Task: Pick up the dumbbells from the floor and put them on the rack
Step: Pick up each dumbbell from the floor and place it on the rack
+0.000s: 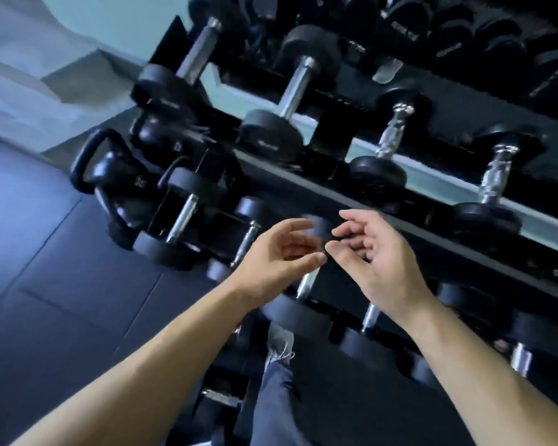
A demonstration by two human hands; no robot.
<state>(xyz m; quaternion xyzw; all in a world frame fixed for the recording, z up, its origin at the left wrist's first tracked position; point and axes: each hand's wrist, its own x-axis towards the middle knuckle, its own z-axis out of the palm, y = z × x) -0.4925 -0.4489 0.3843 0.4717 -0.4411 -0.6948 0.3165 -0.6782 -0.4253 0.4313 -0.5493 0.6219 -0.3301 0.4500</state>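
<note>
Both hands are empty: the left hand [281,252] and right hand [377,255] hover loosely curled, fingers apart, over the rack's [351,201] lowest tier, where a dumbbell [303,291] rests beneath them. Remaining floor dumbbells cannot be confirmed.

The whole view is smeared by motion blur, so the printed labels on the dumbbell [271,132] heads cannot be read. The top row of weights [448,33] is cut off by the upper edge. The right hand [380,262] and left hand [277,255] hide the dumbbell handles on the rack [351,201] behind them.
</note>
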